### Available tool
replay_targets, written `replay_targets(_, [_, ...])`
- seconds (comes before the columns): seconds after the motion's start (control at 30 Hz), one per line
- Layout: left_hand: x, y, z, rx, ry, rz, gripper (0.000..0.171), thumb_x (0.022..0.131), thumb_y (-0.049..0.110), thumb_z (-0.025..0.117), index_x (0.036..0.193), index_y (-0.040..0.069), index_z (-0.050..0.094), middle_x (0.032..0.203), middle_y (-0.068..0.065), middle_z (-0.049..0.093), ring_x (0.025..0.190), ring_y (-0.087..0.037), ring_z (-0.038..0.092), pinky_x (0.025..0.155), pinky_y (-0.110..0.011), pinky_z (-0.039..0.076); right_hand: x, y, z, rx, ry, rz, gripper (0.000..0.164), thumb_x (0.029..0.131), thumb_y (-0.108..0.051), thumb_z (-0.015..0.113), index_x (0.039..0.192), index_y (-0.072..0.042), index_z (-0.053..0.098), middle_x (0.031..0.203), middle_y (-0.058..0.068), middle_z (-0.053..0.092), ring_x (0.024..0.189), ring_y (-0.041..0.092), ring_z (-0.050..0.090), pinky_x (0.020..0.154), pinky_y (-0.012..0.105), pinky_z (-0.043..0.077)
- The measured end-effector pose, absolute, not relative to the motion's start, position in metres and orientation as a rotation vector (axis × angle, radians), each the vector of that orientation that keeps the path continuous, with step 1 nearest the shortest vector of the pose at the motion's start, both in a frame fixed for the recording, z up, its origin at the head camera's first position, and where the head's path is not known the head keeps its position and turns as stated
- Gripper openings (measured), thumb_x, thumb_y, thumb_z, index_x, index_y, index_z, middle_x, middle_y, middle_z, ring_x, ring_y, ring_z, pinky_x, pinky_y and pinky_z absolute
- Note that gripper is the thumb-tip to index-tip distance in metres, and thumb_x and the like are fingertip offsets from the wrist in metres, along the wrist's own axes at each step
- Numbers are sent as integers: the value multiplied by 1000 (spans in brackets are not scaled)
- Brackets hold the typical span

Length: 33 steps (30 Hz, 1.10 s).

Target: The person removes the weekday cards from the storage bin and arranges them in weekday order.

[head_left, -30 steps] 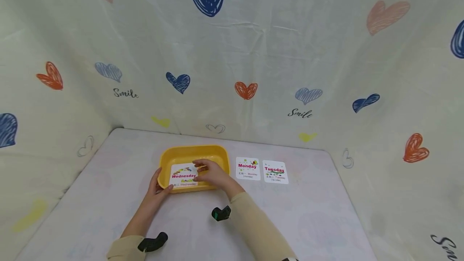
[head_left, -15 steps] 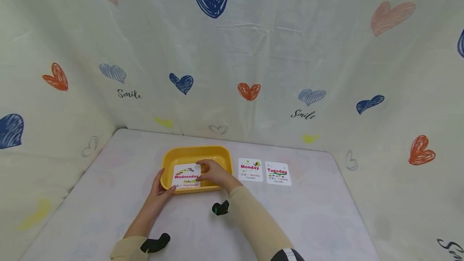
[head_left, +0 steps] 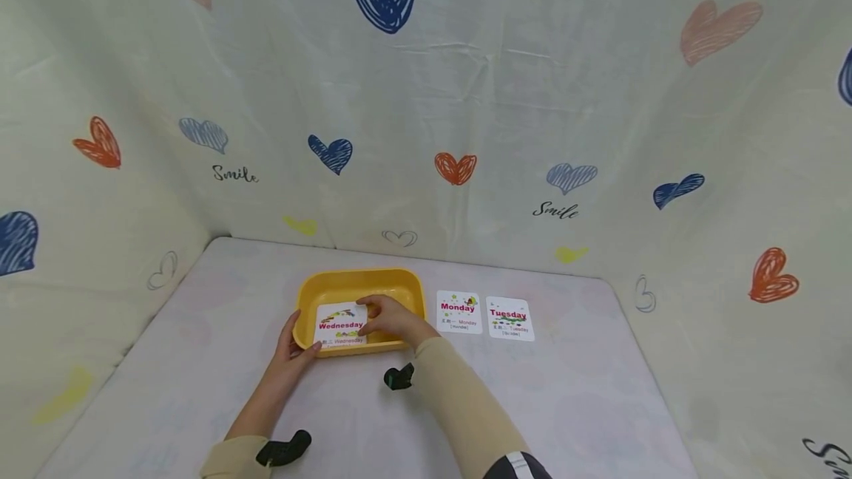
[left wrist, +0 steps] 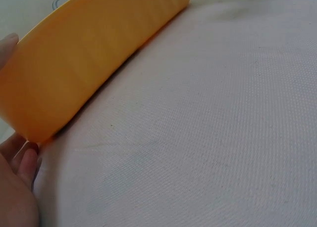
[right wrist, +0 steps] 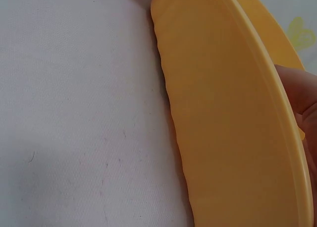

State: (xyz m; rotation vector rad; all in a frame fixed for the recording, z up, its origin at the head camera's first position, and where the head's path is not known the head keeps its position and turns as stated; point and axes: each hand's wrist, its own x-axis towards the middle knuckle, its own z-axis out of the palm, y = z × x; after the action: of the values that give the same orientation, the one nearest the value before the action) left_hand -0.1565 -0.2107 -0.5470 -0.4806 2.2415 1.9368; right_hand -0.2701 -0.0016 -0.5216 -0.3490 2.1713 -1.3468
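Observation:
A yellow tray [head_left: 333,283] rests on the table, its side wall filling much of both wrist views. Inside it, toward the left, is a white card [head_left: 339,326] printed "Wednesday". My left hand [head_left: 291,355] grips the tray's near left corner, thumb at the rim and fingers around the outside. Reaching over the tray's near right side, my right hand [head_left: 393,318] pinches the right edge of the Wednesday card. Whether other cards lie beneath it is hidden. The Monday card [head_left: 458,312] and Tuesday card [head_left: 509,318] lie side by side to the tray's right.
A pale cloth covers the table [head_left: 566,390]. Behind and at the sides hangs a white curtain [head_left: 492,109] with coloured hearts and "Smile" lettering. Black wrist mounts jut from my left [head_left: 285,449] and right cuffs.
My right hand's fingers have drawn slightly closer together at the card's edge. The left hand, the tray and the two cards on the table keep their places; the head view has shifted slightly.

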Motion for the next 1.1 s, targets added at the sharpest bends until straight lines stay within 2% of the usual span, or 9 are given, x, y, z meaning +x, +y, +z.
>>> replay_targets(0.27, [-155,-210,-548,-472,2263,1921,89,95,27,65,157,34,1,151,-21,23,125,-33,33,108,-52,25,-270,-2,-524,-365,2152,-1363,57,78,-9,82,131,-16,61,109,6,56,98,20,48,82,28,48])
replay_targets(0.5, [-156,-210,-547,-490,2244,1917,89,95,29,64,157,36,1,152,-19,23,125,-32,32,108,-53,25,-271,-1,-525,-326,2151,-1401,52,80,-8,80,128,-20,63,112,1,57,96,19,51,82,28,49])
replay_targets(0.73, [-157,-210,-546,-492,2221,1935,90,95,29,64,157,37,0,152,-20,21,129,-34,30,110,-53,21,-271,-2,-518,-304,2163,-1456,48,82,-6,77,127,-15,63,118,2,57,90,18,54,80,28,49])
replay_targets(1.1, [-156,-210,-545,-502,2208,1932,91,94,32,66,156,41,-1,154,-17,19,128,-33,30,110,-54,23,-274,-2,-525,-299,2186,-1488,44,83,-7,76,124,-18,65,117,-3,60,97,17,54,92,32,48])
